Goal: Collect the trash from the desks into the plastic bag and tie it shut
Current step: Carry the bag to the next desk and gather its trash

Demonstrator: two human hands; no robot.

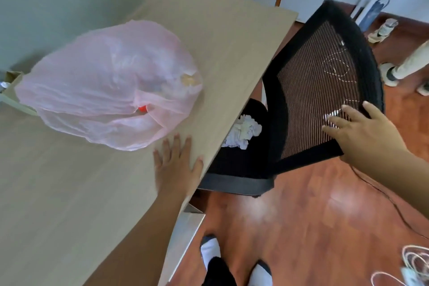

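A pink translucent plastic bag (109, 83), bulging with trash, lies on the light wooden desk (227, 37). A small red item shows near its gathered mouth. My left hand (177, 166) rests flat on the desk near its edge, just below the bag and not touching it. A crumpled wad of white paper (243, 131) lies on the black seat of an office chair (313, 90) pushed under the desk edge. My right hand (362, 133) holds the lower corner of the chair's mesh backrest, fingers spread over the mesh.
A reddish wooden floor (301, 227) lies to the right, with white cables (415, 267) at the bottom right. Another person's legs and shoes (404, 67) stand at the far right. My own feet (232, 264) are below the desk edge.
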